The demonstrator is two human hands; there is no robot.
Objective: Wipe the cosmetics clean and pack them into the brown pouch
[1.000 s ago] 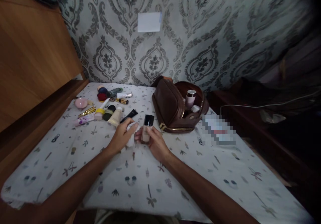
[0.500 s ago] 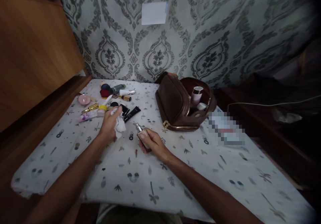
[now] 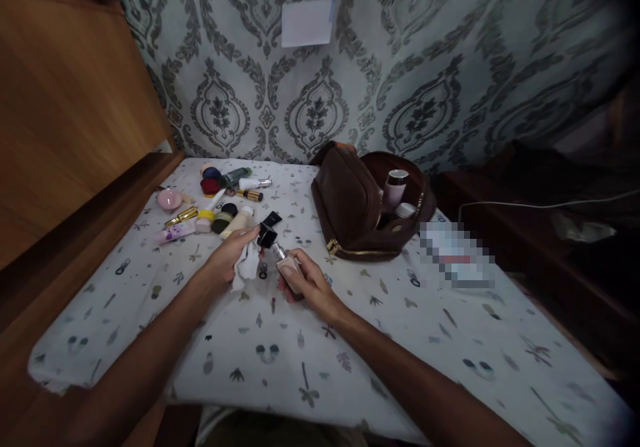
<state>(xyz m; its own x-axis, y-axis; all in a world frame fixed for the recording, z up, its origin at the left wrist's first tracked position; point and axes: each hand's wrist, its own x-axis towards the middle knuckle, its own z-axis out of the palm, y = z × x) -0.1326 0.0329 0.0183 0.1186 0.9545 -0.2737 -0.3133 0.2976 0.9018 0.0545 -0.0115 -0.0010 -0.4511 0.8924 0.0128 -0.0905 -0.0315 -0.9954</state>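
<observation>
My right hand (image 3: 311, 285) is closed around a glass foundation bottle (image 3: 289, 270), its silver pump tilted up to the left with no cap on it. My left hand (image 3: 227, 257) pinches a black cap (image 3: 267, 235) at its fingertips, and a crumpled white tissue (image 3: 247, 267) hangs from the same hand. The cap is just beyond the pump; whether they touch I cannot tell. Behind the cap lies a black tube (image 3: 272, 218), partly covered by it. A cream-coloured tube (image 3: 240, 221) rests just past my left fingers.
A brown makeup bag (image 3: 345, 200) stands unzipped at the back right, a pink bottle (image 3: 395, 190) with a silver cap inside. Several cosmetics lie at the back left, among them a pink round case (image 3: 169, 199) and a dark-lidded jar (image 3: 223, 220). A wooden panel (image 3: 75, 87) borders the left.
My left hand has moved right, bringing the black cap and the tissue close to the bottle's pump. The cream tube has come into view behind it. My right hand has barely moved.
</observation>
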